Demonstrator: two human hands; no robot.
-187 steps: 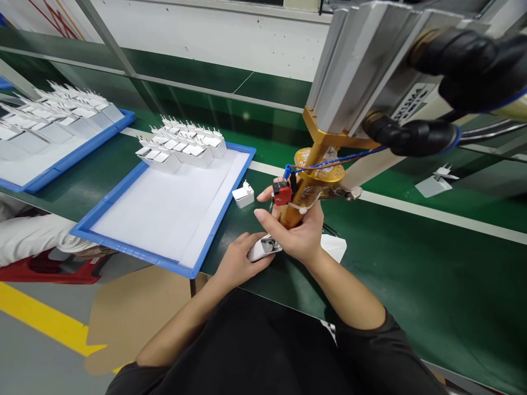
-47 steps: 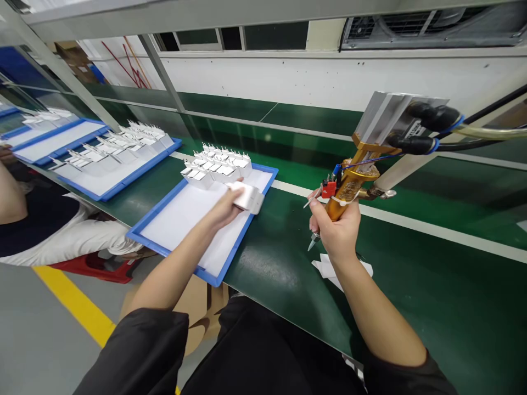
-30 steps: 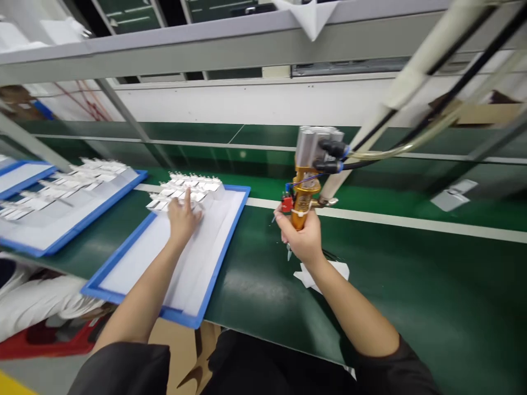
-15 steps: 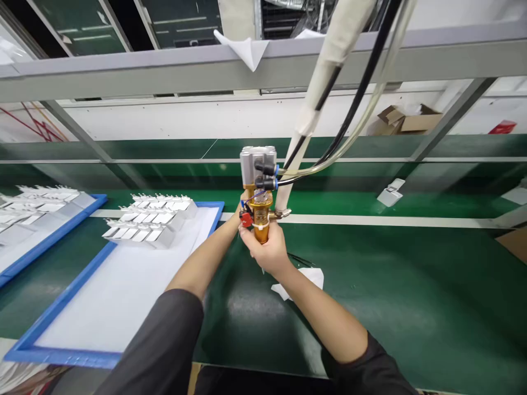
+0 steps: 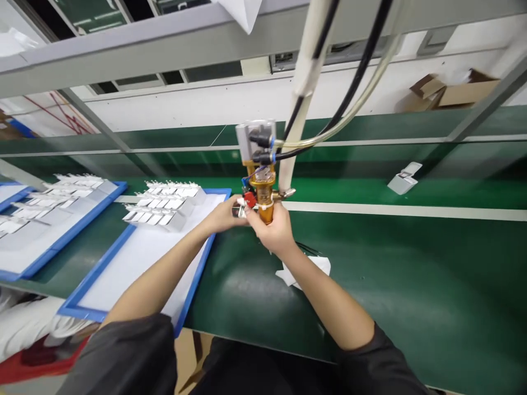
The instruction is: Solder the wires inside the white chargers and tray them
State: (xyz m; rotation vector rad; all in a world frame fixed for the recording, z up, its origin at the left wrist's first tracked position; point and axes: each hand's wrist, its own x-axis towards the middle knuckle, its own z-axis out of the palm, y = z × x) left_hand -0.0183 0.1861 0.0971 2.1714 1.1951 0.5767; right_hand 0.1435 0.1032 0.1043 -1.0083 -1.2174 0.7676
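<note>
My right hand (image 5: 275, 227) is wrapped around the lower part of a gold-coloured dispensing valve (image 5: 263, 184), which has a silver block on top and a red knob on its left side. Hoses run from the valve up to the right. Just left of it, my left hand (image 5: 224, 215) is closed on a small white part (image 5: 241, 208), close by the red knob and my right thumb. The valve's tip is hidden behind my right hand. Below my right wrist, a crumpled white cloth or paper (image 5: 304, 271) lies on the green bench (image 5: 395, 280).
To the left, a blue-rimmed tray (image 5: 93, 280) bears rows of white box-like pieces (image 5: 164, 206). Another loaded tray (image 5: 78, 227) stands farther left. A small open white piece (image 5: 404, 180) sits at the back right. Thin black strips (image 5: 308, 248) lie near the cloth.
My left hand has come from behind the valve to its left side, where the white part now shows. My right hand keeps its grip on the valve. The camera view has shifted.
</note>
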